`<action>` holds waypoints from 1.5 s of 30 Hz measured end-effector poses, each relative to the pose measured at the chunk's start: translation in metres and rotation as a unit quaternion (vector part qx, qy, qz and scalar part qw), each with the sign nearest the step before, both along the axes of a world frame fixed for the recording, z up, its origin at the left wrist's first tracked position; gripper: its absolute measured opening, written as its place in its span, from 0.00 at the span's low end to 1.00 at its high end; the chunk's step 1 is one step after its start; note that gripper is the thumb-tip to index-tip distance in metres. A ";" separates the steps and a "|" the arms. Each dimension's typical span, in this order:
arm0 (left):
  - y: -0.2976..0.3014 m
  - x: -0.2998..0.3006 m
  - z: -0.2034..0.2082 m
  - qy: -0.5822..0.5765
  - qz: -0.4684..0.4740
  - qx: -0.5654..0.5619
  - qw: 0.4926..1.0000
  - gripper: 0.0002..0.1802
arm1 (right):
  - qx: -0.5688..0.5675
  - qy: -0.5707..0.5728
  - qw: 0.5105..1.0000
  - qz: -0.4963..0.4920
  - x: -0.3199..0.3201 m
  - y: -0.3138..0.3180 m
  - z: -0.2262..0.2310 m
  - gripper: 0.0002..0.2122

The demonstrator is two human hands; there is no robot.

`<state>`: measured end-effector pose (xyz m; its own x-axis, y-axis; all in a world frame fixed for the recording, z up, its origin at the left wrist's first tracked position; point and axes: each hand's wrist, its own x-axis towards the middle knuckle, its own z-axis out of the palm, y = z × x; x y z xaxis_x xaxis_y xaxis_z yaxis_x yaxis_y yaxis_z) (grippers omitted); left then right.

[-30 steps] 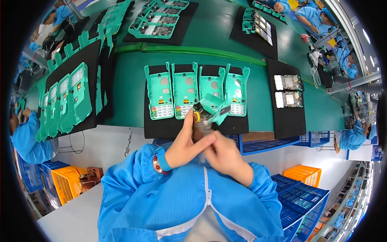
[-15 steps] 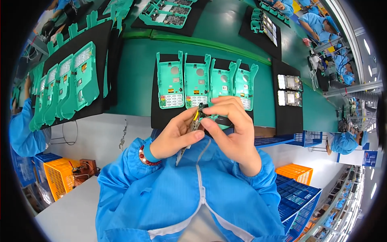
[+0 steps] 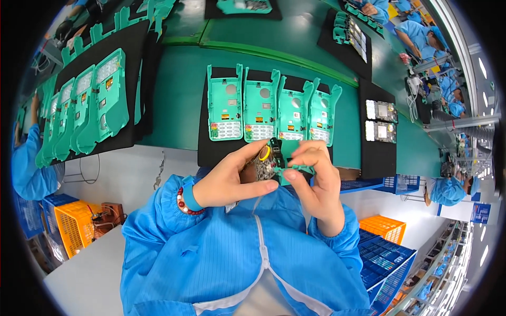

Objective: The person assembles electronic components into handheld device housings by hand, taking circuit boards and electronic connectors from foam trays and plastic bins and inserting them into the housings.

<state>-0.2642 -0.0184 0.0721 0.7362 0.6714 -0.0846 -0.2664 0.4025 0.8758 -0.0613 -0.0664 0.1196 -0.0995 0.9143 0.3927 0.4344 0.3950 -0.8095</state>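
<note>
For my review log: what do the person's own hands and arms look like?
Left hand and right hand are bare; the blue sleeves are loose. The left wrist wears a blue wristband and a beaded bracelet, mostly dark red.

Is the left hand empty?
No, the left hand holds a circuit board between its thumb and fingers.

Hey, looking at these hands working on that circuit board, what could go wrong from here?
The circuit board, in the bare left hand, might slip and drop, perhaps onto the black mat. The right hand has its fingers at the green part beside it, so too much force could damage something. Both hands are near the green housings, so a bump might shift one.
</note>
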 end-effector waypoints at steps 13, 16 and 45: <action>0.052 -0.010 -0.031 0.296 0.214 0.700 0.614 0.24 | -0.072 0.061 0.990 0.104 0.009 0.074 -0.045 0.24; 0.065 -0.012 -0.038 0.269 0.250 0.743 0.559 0.23 | -0.058 0.096 0.987 0.116 0.007 0.082 -0.056 0.21; 0.060 -0.085 -0.104 0.400 0.270 0.597 0.640 0.16 | 0.071 -0.215 0.974 0.023 -0.033 0.186 -0.009 0.23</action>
